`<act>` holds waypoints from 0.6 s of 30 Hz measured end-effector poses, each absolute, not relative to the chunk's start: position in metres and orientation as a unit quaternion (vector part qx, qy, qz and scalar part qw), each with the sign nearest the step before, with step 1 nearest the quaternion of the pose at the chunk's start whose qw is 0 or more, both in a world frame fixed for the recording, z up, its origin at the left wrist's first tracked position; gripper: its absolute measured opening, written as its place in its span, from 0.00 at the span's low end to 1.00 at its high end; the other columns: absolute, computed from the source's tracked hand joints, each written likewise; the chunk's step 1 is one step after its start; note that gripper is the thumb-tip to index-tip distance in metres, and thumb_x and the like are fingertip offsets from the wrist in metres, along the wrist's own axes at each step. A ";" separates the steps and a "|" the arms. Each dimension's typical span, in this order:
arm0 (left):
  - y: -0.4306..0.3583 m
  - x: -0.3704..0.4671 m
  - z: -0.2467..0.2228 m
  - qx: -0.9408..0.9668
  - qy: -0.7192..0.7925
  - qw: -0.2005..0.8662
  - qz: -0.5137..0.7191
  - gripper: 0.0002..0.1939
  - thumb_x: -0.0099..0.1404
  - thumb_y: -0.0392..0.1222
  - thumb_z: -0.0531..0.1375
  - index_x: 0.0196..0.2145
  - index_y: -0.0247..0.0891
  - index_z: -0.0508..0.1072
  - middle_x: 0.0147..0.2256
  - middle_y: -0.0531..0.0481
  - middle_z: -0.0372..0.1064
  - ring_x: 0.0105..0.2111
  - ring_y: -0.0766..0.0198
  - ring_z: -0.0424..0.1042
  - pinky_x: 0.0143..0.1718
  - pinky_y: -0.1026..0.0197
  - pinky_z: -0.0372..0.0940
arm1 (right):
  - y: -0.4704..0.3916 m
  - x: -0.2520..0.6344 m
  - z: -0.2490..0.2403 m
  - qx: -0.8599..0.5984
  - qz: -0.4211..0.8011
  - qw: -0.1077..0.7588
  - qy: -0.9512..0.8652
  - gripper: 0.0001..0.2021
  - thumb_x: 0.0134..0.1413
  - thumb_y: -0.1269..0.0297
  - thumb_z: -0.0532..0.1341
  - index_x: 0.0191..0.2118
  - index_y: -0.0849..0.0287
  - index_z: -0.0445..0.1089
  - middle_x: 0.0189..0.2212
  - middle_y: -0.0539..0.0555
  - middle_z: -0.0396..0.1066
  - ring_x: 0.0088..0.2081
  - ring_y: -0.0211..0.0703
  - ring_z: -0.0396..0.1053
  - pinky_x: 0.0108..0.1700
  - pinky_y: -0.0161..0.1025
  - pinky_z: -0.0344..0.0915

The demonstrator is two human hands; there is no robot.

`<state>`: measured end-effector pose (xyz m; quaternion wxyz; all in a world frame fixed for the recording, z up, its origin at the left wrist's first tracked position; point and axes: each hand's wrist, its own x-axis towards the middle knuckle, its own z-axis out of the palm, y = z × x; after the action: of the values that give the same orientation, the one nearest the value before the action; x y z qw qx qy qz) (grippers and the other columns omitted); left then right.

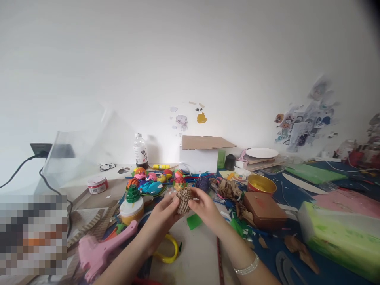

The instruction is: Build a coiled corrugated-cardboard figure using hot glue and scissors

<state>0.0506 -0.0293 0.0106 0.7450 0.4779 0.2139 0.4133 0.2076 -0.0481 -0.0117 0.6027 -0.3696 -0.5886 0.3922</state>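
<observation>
A small brown piece of coiled corrugated paper (184,200) is held up between both hands, over the middle of the work surface. My left hand (164,213) grips its left side, and my right hand (204,206) has its fingers against the right side. Below them lie a pale board (190,255), a green scrap (194,222) and yellow-handled scissors (166,260). Just behind the piece stands a red, yellow and green coiled paper figure (179,180). To the left, a green coiled piece (133,194) rests on a white-lidded jar (132,209).
A pink glue gun (103,247) lies at the left front. Behind are a bottle (140,152) and a white box (197,159). On the right are a gold tin (261,184), a brown box (264,210), crumpled paper (230,189) and a green tissue pack (338,241).
</observation>
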 end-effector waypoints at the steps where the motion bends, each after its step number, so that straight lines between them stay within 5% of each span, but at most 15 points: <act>1: -0.030 0.051 0.010 0.478 0.206 0.750 0.408 0.21 0.58 0.47 0.63 0.47 0.37 0.71 0.47 0.41 0.70 0.48 0.51 0.68 0.51 0.52 0.62 | -0.048 0.207 -0.012 -0.370 0.397 0.595 -0.593 0.22 0.46 0.51 0.64 0.47 0.55 0.67 0.45 0.57 0.70 0.46 0.49 0.68 0.46 0.44 0.65; 18: -0.024 0.047 0.000 0.570 0.190 0.647 0.469 0.26 0.53 0.46 0.66 0.50 0.40 0.70 0.54 0.44 0.65 0.55 0.47 0.60 0.55 0.50 0.58 | -0.057 0.204 -0.006 -0.336 0.390 0.613 -0.600 0.22 0.47 0.54 0.64 0.50 0.52 0.68 0.51 0.56 0.68 0.52 0.53 0.64 0.55 0.50 0.59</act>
<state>0.0472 -0.0238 0.0005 0.6472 0.5696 0.1905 0.4695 0.2039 -0.0572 -0.0061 0.6129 -0.3361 -0.5997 0.3897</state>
